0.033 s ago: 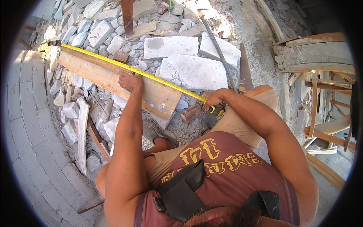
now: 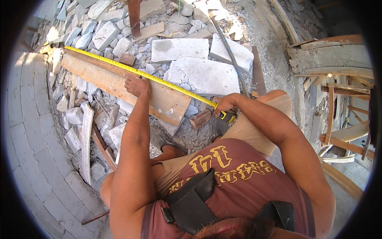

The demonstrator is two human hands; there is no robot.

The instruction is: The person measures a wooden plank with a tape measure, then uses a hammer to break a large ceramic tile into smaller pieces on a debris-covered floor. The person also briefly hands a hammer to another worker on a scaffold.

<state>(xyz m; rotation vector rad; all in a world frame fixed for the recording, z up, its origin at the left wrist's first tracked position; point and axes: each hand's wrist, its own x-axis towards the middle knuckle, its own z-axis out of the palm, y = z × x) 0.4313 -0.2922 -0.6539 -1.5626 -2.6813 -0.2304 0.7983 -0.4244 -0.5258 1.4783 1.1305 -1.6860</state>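
Tape measure: yellow-and-black case (image 2: 228, 117) sat at the near right end of the run, just in front of the worker's right knee, above the rubble.
Blade: yellow, extended (image 2: 171, 85), ran nearly straight from the case up to the far left, along the plank's upper side and past both its ends. What its far tip bore on, too small to tell.
Right hand: (image 2: 225, 104) closed at the mouth of the case, thumb and fingers around blade and casing.
Left hand: (image 2: 138, 86) partly curled, fingers over the plank's upper edge, beside the blade; whether it also pinched the blade, could not tell.
Plank: pale, stained wooden board (image 2: 171, 101), lying aslant on the rubble, a darker wooden strip (image 2: 99, 63) along its upper side.
Progress: judged mid-measurement. Blade out and lined up, roughly alongside the plank; reading and any marking probably left. No pencil or saw seen in either hand.
Close by: reddish brick (image 2: 201, 119) below the blade's near end; white concrete blocks (image 2: 203, 75) beyond it.
Farther out: rusty metal rod (image 2: 229, 44) leaning across the blocks; grey block paving (image 2: 28, 119) at left.
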